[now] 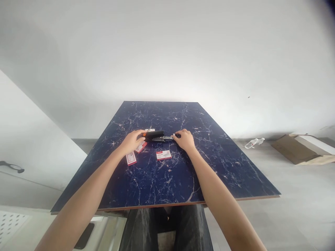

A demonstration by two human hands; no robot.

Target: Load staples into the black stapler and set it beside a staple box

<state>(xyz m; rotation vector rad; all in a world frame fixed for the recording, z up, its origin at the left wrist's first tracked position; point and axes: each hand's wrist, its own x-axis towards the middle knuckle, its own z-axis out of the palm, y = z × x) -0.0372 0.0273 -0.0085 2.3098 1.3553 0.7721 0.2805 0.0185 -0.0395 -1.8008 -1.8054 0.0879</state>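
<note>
A black stapler (156, 134) with an orange part at its left end lies across the middle of the table. My left hand (133, 140) grips that orange end, fingers behind and thumb in front. From the stapler's right side sticks out a silver metal rail (168, 138). My right hand (185, 140) pinches the dark piece at the rail's far end. Nearer to me lies a red and white staple box (163, 155). Two similar boxes, one small box (131, 159) and another box (141, 146), rest beside my left hand. A whitish item (150, 130) shows partly behind the stapler.
The dark blue marbled table (167, 188) stands against a white wall. On the floor at right are a clear plastic bottle (252, 143) and an open cardboard box (295, 148). A white door with a dark handle (12, 166) is at left. A dark phone-like object (85, 236) lies below.
</note>
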